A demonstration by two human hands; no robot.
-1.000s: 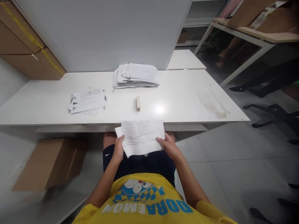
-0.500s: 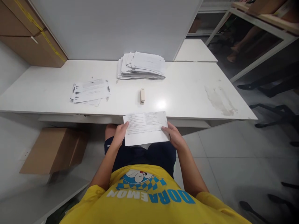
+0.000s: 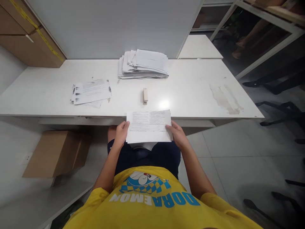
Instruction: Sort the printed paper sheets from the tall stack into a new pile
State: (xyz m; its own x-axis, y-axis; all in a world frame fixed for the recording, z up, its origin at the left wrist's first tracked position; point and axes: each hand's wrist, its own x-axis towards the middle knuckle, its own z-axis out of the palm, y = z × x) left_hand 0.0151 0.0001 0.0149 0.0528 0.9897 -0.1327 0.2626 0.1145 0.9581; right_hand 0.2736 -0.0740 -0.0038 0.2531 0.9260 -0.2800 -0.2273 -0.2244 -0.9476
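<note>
While your left hand (image 3: 121, 133) pinches the left edge of the printed sheets (image 3: 149, 127), your right hand (image 3: 178, 135) pinches the right edge, so the paper spans the gap between them at the centre of the frame. Each of your thumbs lies on the upper face, pressed close to its edge; your other fingers go behind the paper, where most of them are hidden. You have the sheets nearly level across the picture, print facing you, above your lap. Their far edge overlaps the front of the white desk (image 3: 186, 86) in the view, and you cannot tell from here whether it touches.

Just beyond the paper, a beige stapler (image 3: 145, 96) lies on the desktop, between your sheets and a thick paper stack (image 3: 151, 60) at upper centre. That stack sits near the grey panel (image 3: 119, 28), which closes off the back of the desk. To the left of the stapler you have a loose paper pile (image 3: 91, 92), its sheets fanned unevenly. A grey stain (image 3: 225, 98) marks the desktop at the right. Taped cardboard boxes (image 3: 47, 44) fill the upper left corner, and another cardboard box (image 3: 45, 156) stands below the desk at lower left
</note>
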